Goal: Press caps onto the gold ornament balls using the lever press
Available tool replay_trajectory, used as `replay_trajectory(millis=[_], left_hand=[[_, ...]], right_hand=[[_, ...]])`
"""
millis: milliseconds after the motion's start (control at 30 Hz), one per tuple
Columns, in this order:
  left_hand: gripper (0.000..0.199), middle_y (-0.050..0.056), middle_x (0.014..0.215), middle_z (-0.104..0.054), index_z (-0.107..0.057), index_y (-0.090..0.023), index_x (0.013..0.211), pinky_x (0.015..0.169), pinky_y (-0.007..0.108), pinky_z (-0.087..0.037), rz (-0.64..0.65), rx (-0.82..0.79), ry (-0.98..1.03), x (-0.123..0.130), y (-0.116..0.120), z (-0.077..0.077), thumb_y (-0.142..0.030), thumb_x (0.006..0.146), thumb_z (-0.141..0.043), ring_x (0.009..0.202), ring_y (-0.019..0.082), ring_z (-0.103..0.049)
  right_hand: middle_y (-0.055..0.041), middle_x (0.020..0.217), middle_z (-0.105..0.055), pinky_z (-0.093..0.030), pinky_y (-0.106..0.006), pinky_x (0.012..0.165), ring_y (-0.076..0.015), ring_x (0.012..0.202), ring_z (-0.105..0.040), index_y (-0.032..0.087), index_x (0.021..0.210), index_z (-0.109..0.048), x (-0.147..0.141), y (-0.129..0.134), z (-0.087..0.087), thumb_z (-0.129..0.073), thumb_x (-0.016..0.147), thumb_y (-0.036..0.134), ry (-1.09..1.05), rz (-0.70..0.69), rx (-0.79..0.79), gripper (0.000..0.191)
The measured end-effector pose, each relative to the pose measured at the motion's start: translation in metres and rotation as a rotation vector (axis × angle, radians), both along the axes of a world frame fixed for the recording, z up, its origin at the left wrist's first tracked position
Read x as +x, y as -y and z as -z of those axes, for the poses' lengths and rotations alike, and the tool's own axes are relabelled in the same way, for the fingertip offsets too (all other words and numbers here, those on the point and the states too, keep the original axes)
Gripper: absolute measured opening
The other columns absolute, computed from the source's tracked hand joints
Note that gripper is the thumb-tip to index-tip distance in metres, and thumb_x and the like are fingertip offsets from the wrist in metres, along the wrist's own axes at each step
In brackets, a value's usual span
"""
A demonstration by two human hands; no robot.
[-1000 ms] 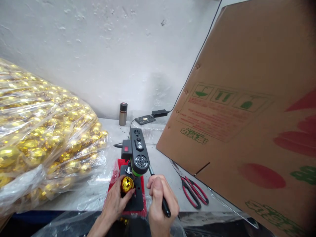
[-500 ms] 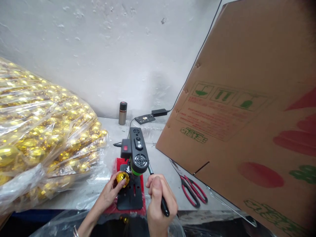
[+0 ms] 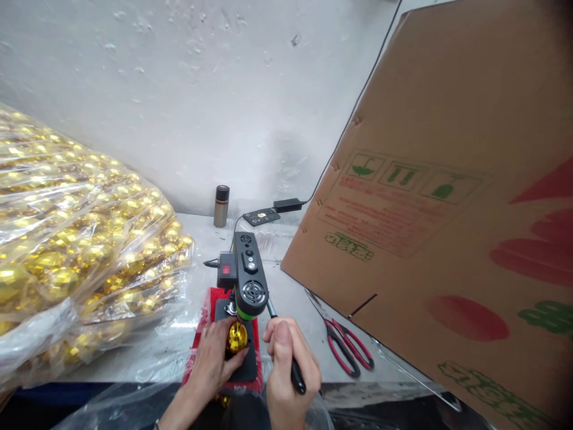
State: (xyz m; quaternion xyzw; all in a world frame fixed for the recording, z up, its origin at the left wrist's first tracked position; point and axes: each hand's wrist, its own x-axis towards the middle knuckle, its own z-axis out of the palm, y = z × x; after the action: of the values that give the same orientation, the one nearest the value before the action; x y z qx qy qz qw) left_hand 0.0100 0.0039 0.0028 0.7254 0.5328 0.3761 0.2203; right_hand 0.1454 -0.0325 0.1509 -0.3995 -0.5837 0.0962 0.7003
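Two bare hands are at work in the head view. The left hand [image 3: 215, 352] has its grip pinching a faceted gold ball [image 3: 237, 338], fingers along one side and thumb around the near side. The gold ball sits over the dark base plate [image 3: 245, 374], just below the green-rimmed head of a black machine [image 3: 251, 272]; whether a tool tip meets the ball cannot be told. The right hand [image 3: 289, 364] has its grip closed around a black lever handle [image 3: 298, 379], thumb uppermost, beside the machine. Red sheeting [image 3: 219, 294] lies beneath the base plate on the pale counter [image 3: 289, 304]. A small black box with a red switch [image 3: 226, 272] adjoins the machine. Behind it stand a dark-capped bottle [image 3: 221, 209], a flat black card [image 3: 261, 216] and a black adapter [image 3: 287, 205]. A clear plastic bag of gold balls [image 3: 89, 239] occupies the left side. Red-and-black-handled scissors [image 3: 349, 349] lie to the right, near a large printed cardboard box [image 3: 403, 239].
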Motion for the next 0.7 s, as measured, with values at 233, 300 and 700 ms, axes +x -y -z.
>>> replay_trajectory(millis=[233, 300, 700], left_hand=[[0.046, 0.015, 0.113, -0.079, -0.069, -0.018, 0.129, 0.095, 0.056, -0.058, 0.04, 0.003, -0.028, 0.003, -0.001, 0.003, -0.037, 0.087, -0.075, 0.103, 0.037, -0.073], [0.046, 0.015, 0.113, -0.079, -0.069, -0.018, 0.129, 0.095, 0.056, -0.057, 0.03, -0.009, -0.025, 0.004, 0.0, 0.003, -0.039, 0.088, -0.074, 0.104, 0.037, -0.072], [0.045, 0.013, 0.116, -0.078, -0.068, -0.021, 0.129, 0.097, 0.053, -0.054, 0.019, -0.068, 0.008, 0.009, 0.004, 0.005, -0.032, 0.086, -0.074, 0.106, 0.035, -0.07]], right_hand=[[0.005, 0.071, -0.053, -0.044, -0.02, 0.058, -0.0078, 0.062, -0.055, 0.023, 0.082, -0.055, 0.002, 0.001, 0.005, -0.046, 0.109, 0.014, 0.032, 0.021, 0.02, 0.031], [0.005, 0.07, -0.053, -0.042, -0.021, 0.055, -0.0082, 0.059, -0.055, 0.023, 0.08, -0.054, 0.001, 0.001, 0.012, -0.045, 0.109, 0.014, 0.034, 0.04, 0.037, 0.031], [0.0069, 0.064, -0.056, -0.053, -0.029, 0.086, -0.0099, 0.055, -0.053, 0.024, 0.069, -0.048, -0.007, -0.003, 0.053, -0.041, 0.11, 0.019, 0.051, 0.239, 0.155, 0.042]])
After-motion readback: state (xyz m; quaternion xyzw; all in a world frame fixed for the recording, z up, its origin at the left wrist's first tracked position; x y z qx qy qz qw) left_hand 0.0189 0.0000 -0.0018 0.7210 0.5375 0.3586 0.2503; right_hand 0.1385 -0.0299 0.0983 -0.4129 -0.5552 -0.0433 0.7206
